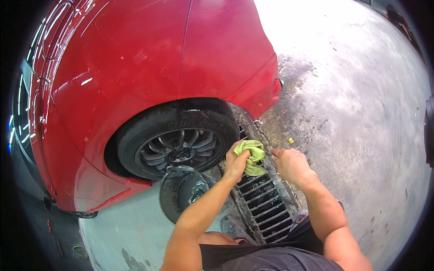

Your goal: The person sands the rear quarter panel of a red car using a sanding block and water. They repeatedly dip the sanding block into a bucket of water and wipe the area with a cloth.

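Note:
My left hand [235, 163] is closed on a crumpled lime-green cloth [251, 153], which bunches above the thumb and hangs down past it. Just to the right, my right hand [293, 167] is closed, its fingers toward the cloth. A short dark, slim piece shows between those fingers and the cloth; what it belongs to is hidden. Both hands are over a metal drain grate [266, 207]. Left of them is a multi-spoke dark wheel [181, 147] with a black tire [131, 149]. A dark bucket [168, 198] with wet, shiny contents stands below the wheel.
The red car body [135, 58] fills the upper left, its bumper corner [264, 92] beyond the hands. A small yellow scrap [291, 140] lies on the stained concrete floor [357, 135]. A green coil [80, 251] lies at the lower left.

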{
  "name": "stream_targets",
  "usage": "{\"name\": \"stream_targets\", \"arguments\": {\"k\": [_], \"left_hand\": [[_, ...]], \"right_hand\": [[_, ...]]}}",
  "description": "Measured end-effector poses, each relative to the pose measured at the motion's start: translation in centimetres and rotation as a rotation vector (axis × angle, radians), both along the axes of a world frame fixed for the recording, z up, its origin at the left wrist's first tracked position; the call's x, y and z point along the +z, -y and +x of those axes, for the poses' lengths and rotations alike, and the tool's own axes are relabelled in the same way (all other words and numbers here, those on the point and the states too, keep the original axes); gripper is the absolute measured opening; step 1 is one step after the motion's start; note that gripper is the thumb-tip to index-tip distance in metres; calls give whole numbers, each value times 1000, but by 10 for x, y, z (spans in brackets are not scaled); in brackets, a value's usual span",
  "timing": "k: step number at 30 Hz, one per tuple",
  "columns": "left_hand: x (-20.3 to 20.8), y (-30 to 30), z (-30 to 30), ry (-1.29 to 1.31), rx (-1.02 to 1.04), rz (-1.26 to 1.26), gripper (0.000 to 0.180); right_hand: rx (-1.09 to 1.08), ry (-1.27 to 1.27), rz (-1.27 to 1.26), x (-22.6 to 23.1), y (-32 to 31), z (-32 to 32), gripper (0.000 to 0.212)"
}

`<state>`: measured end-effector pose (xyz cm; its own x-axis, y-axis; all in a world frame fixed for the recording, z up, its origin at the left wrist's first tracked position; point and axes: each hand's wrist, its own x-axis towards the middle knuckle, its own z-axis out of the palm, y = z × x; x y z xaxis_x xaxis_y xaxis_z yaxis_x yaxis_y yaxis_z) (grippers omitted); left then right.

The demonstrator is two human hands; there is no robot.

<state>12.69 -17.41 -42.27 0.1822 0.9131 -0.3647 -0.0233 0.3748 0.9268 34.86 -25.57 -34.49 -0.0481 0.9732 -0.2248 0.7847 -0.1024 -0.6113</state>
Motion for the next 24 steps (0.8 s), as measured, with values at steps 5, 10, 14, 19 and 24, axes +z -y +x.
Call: {"name": "stream_targets", "arguments": {"k": [5, 10, 14, 19, 24], "left_hand": [[-12, 12, 10, 294, 218, -295, 36], [-27, 3, 3, 384, 115, -459, 47], [-21, 3, 10, 196, 55, -449, 49], [-45, 6, 17, 72, 211, -318, 50], [-32, 21, 33, 209, 311, -340, 49]], "right_hand": [[-156, -72, 113, -10, -15, 6, 36], [-188, -265, 274, -19, -22, -5, 34], [-198, -319, 330, -32, -26, -9, 27], [-228, -362, 394, -41, -32, -5, 23], [-256, -395, 307, -49, -48, -9, 25]]}}
